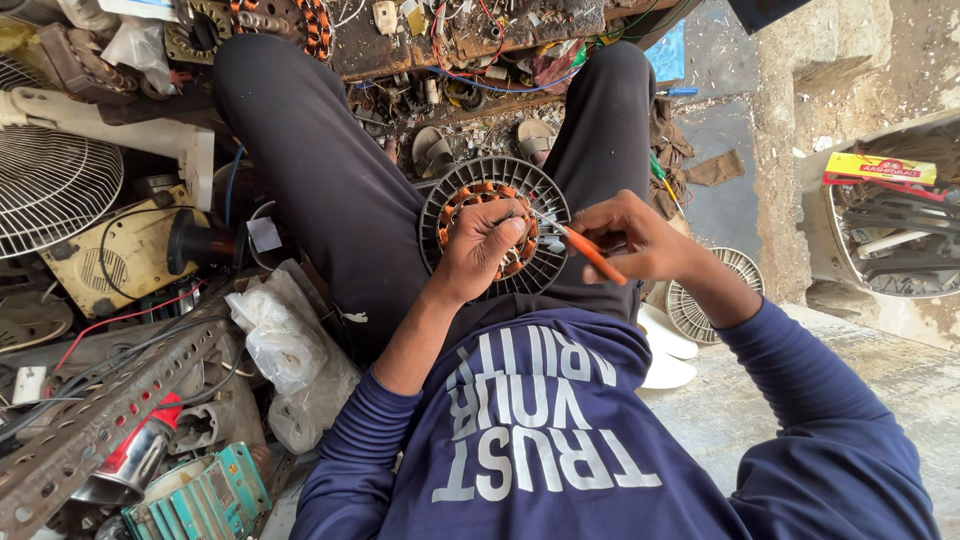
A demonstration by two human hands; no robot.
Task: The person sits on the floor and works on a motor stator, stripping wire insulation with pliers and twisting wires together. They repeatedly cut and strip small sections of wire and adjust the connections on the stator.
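A round grey fan motor housing point(450, 188) with copper stator windings point(470, 192) rests on my lap between my dark-trousered legs. My left hand point(482, 247) lies over the windings, fingers closed on the stator's right side. My right hand point(628, 238) grips an orange-handled tool point(592, 256), its metal tip pointing left at the windings by my left fingertips.
A cluttered workbench point(420, 45) with wires and parts stands ahead. At left are a white fan guard point(50, 180), a yellowed motor casing point(110, 262), a plastic bag point(285, 345) and a perforated metal bar point(110, 410). Another round grille point(700, 300) lies right, beside a concrete ledge point(880, 370).
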